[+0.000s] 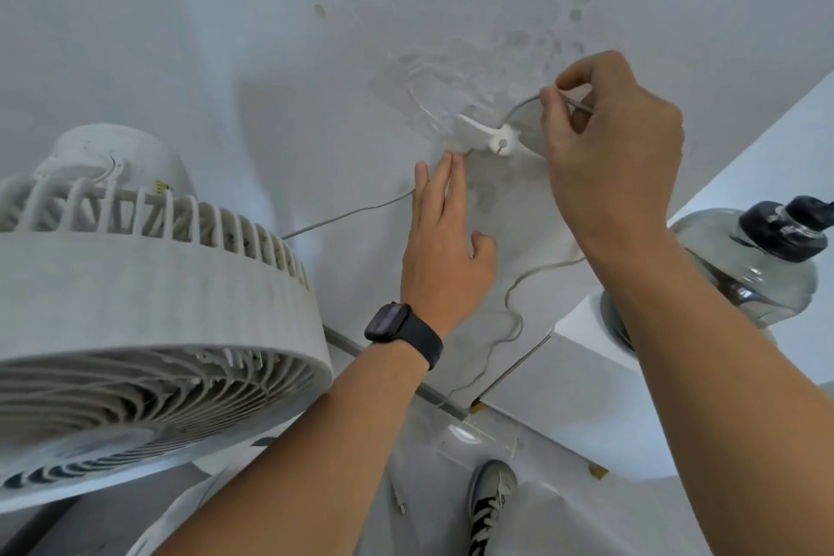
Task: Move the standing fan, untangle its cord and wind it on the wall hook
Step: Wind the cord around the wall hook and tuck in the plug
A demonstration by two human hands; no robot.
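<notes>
Where the thin grey cord [347, 216] meets the wall, just right of the frame's centre, it loops about a small white wall hook [489, 135] fixed to rough, peeling paint. From the hook the cord curves up to the right hand [613, 149], whose thumb and forefinger pinch it, the other fingers curled in beside them. Another stretch runs down and left from the hook, passing behind the left hand [444, 248] and on toward the fan. A further length hangs in loose waves down the wall below the right wrist to the bottom of the wall.

That left hand lies flat against the wall [225, 36] just below and left of the hook, fingers straight and close together, thumb spread out; I cannot tell whether it pins the cord beneath. A dark smartwatch [401, 330] sits on its wrist.

Filling the lower left of the frame is the white standing fan [149, 312], its ribbed grille dusty and close to the camera. At the right edge stands a large clear water bottle [762, 275] with a dark cap, on a white ledge. One sneaker [489, 506] shows at the bottom, right of centre.
</notes>
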